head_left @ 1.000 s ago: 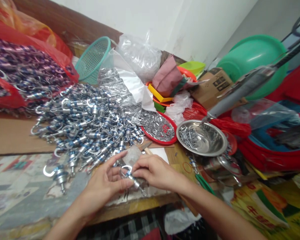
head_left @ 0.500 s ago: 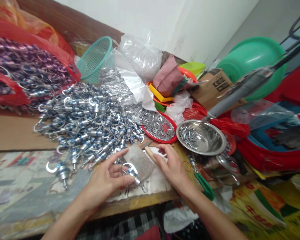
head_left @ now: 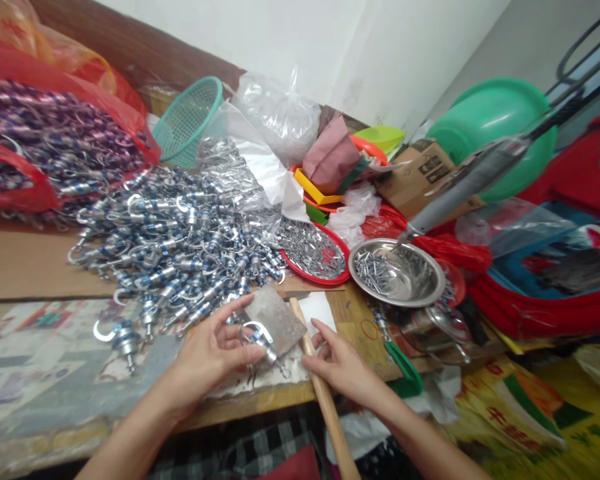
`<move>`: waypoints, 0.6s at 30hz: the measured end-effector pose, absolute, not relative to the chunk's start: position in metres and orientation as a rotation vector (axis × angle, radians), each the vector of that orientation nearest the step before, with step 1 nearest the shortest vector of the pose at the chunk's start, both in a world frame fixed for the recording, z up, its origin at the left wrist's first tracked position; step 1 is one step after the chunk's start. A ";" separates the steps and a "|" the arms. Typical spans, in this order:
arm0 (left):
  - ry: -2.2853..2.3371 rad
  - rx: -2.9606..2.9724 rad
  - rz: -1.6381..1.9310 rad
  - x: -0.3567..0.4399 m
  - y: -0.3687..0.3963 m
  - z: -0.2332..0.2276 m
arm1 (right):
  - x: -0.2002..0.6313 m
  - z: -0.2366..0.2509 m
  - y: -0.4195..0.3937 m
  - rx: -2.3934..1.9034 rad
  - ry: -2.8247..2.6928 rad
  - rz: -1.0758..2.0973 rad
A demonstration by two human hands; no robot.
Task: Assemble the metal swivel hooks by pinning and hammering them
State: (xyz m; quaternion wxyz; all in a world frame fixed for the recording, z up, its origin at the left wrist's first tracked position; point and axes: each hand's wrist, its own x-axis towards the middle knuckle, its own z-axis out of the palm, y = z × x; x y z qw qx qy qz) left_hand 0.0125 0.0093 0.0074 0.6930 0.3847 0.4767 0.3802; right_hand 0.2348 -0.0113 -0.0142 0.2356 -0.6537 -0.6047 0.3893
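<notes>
At the far left, a red plastic bag (head_left: 10, 193) bulges with purple-banded metal hooks, and beside it a loose heap of shiny blue-banded steel hook fittings (head_left: 175, 243) spills across the cardboard-covered bench. The person's left hand (head_left: 213, 350) pinches one small silver hook fitting (head_left: 260, 337) between thumb and fingers, pressing it down on the worn, flat grey metal block (head_left: 275, 320) near the bench edge. Half a second ago the right hand (head_left: 343, 367) hovered open above the block; now it has dropped to the pale wooden hammer handle (head_left: 317, 387), fingers curling loosely round it, not yet closed tight, so a striking step looks close. Further right sit a red plate of glinting metal bits (head_left: 315, 250) and a polished steel bowl (head_left: 397, 273) holding pins.
</notes>
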 end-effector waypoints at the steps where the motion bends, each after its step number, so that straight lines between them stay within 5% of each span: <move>1: 1.062 0.861 0.846 0.012 0.009 0.007 | 0.233 -0.016 -0.011 -1.801 -1.547 1.144; 5: 1.062 0.873 0.839 0.012 0.009 0.008 | 0.238 -0.010 -0.011 -1.774 -1.316 1.379; 10: 1.060 0.859 0.850 0.012 0.008 0.009 | 0.251 0.018 -0.036 -1.672 -1.730 0.556; 18: 1.038 0.858 0.854 0.011 0.010 0.005 | 0.234 0.035 -0.061 -1.303 -2.180 0.360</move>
